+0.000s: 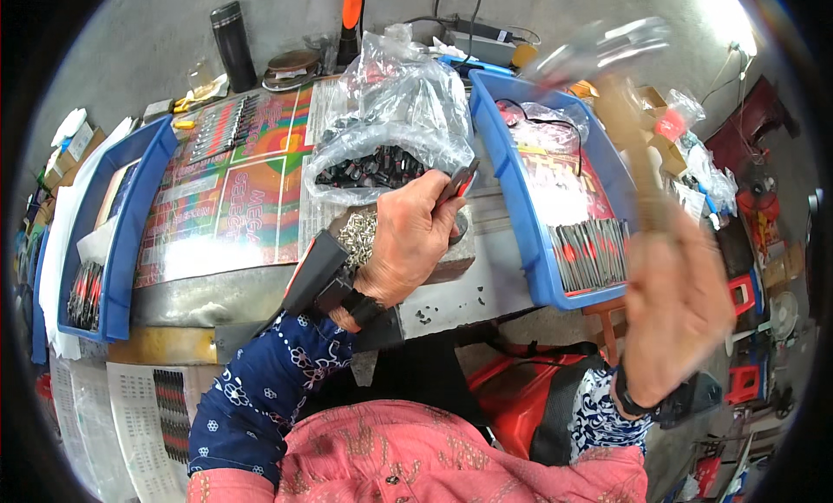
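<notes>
Where the pink shirt (382, 455) fills the near edge, two patterned sleeves lead out to the hands. Low on the left, a printed sheet (130, 416) lies with a column of black-and-red pieces (171, 416) along it. Right hand (677, 303) raised and smeared by motion: fingers wrapped round the wooden handle of a hammer (640, 166), its metal head up and too blurred to read; exact spacing of individual fingers cannot be told. Left hand (412, 230): thumb and forefinger closed in a pinch, little gap, on a slim black-and-red handle piece (457, 184), which sits tilted, its far end sticking out beyond the fingertips. Remaining fingers bent, partly hidden. Beneath this hand, a block (451, 267); just left of it, a heap of small shiny metal fasteners (354, 230). Right, a blue tray (531, 234) with a packed row of black-and-red pieces. Beyond the left hand, a clear plastic bag (403, 91) gapes over small black parts (373, 167). Farther off, left: a row of slim metal pieces (224, 128), then a black thermos (232, 47) near the wall.
</notes>
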`<move>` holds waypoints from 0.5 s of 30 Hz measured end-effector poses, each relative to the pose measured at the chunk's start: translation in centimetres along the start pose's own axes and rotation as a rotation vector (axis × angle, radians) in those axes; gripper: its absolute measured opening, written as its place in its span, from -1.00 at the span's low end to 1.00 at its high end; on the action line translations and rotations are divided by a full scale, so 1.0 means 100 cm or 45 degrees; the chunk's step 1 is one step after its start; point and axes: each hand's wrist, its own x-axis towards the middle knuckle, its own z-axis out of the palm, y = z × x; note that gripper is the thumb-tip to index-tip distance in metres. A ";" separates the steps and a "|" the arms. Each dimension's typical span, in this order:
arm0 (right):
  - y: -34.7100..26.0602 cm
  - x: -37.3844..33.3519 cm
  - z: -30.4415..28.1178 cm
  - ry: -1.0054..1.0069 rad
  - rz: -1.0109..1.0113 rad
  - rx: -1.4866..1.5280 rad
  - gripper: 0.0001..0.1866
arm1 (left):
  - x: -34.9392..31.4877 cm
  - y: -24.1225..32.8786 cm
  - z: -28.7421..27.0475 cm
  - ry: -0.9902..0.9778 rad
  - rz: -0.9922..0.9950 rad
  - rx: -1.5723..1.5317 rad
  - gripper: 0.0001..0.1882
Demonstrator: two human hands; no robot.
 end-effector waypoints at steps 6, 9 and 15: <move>0.008 0.008 0.015 -0.460 0.251 -0.037 -0.74 | 0.003 0.004 -0.003 -0.049 -0.070 0.042 -0.92; 0.006 0.001 0.004 -0.291 0.459 0.134 -0.74 | 0.001 0.003 -0.004 -0.060 -0.082 -0.051 -0.91; 0.026 -0.034 0.027 -0.359 0.312 -0.226 -0.74 | 0.002 0.006 -0.005 -0.036 -0.127 0.019 -0.93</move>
